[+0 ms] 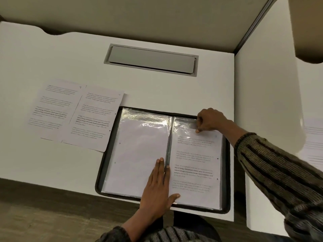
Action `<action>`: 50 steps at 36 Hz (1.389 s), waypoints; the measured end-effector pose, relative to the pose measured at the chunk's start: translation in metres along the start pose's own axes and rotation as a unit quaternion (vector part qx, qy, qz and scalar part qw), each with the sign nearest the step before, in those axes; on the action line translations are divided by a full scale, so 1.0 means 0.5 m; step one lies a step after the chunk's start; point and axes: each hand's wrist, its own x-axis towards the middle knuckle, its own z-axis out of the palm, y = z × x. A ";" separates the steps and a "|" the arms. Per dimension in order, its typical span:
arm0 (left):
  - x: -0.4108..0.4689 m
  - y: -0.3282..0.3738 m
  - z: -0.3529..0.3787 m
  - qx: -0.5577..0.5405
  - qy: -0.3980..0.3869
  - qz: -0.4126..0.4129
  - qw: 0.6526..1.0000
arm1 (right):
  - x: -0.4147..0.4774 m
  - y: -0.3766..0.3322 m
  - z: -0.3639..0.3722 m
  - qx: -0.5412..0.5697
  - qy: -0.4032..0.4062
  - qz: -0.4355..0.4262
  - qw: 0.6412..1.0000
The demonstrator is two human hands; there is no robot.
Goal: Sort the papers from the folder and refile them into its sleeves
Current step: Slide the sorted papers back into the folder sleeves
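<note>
Fingers [160, 165] of the left hand [157, 187] lie straight and flat, pressing on the folder [108, 154] right beside its spine, with the thumb spread across onto the lower part of the right-hand page. Fingers [199, 127] of the right hand [209, 119] are curled at the top of the folder's right half, where thumb and forefinger pinch the upper edge of the printed sheet [195, 163]; this sheet sits inside the glossy clear sleeve [183, 122], its top edge a little below the sleeve's mouth. In the folder's left half another sleeve holds a sheet that shows a blank face [139, 154]. The folder lies open on the white desk [52, 172], its near edge close to the desk's front edge. Two loose printed sheets lie to the left of the folder: the farther one [52, 109] bears a handwritten 7 in its top corner, and the nearer one [94, 119] overlaps it and reaches the folder's far left corner. Beyond the folder a grey hatch [150, 60] is set into the desk
</note>
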 end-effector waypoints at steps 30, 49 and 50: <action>0.007 -0.058 -0.020 0.049 -0.033 0.066 0.996 | -0.284 0.037 0.253 0.487 0.184 0.175 0.836; -0.005 0.057 -0.136 -0.435 0.104 -0.143 0.883 | -0.409 -0.120 0.211 0.693 -0.124 -0.123 0.700; -0.009 0.058 -0.155 -0.446 0.104 -0.141 0.878 | -0.405 -0.132 0.210 0.677 -0.127 -0.138 0.711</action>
